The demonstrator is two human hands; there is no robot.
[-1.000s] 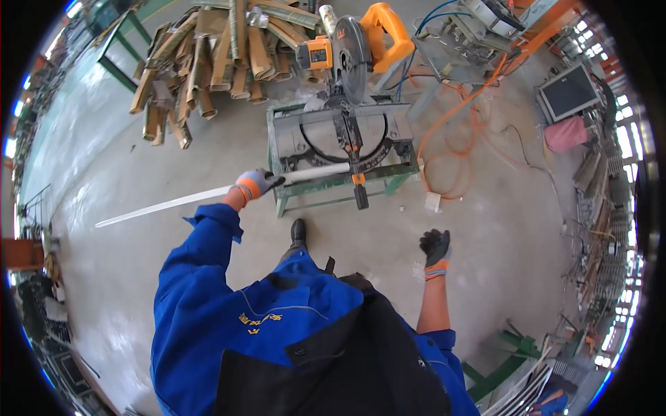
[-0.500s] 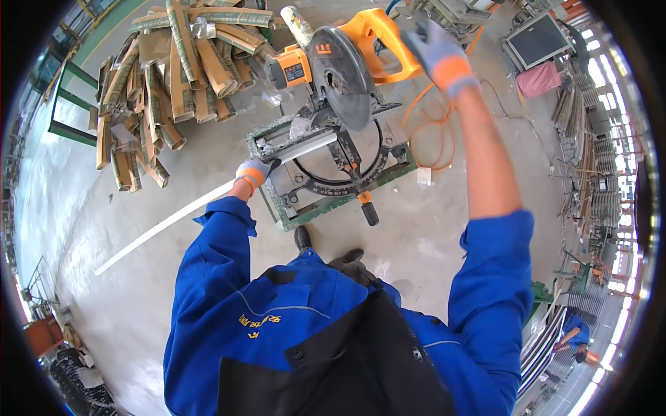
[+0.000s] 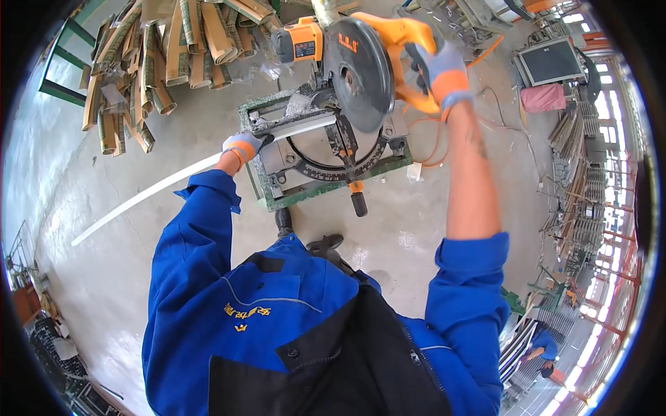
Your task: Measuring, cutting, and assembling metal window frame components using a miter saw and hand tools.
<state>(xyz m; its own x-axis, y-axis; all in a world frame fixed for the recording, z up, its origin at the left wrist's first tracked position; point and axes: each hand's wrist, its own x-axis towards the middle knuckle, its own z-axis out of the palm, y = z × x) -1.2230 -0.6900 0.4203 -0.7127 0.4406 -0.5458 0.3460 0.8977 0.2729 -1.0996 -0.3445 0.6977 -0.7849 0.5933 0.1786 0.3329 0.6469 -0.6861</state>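
A miter saw with a dark round blade guard (image 3: 359, 80) and an orange handle (image 3: 406, 31) stands on a green-edged metal base (image 3: 305, 197). My gloved right hand (image 3: 444, 69) is closed around that handle, at the right of the saw head. A long white strip (image 3: 149, 188) runs from the lower left across to the saw's fence, its end near the blade slot. My gloved left hand (image 3: 243, 147) grips the strip at the left side of the base. The blade guard sits raised above the strip. My left fingertips are partly hidden.
A heap of cardboard-like lengths (image 3: 166, 55) lies at the far left beside a green metal frame (image 3: 62, 62). An orange cable (image 3: 437, 149) curls right of the saw. Stacked metal profiles (image 3: 565, 166) line the right. Another person (image 3: 544, 347) is at the lower right.
My right hand has come from beside the saw handle, fingers blurred, to a closed grip on it. My left hand still holds the strip. The whole view has shifted slightly.
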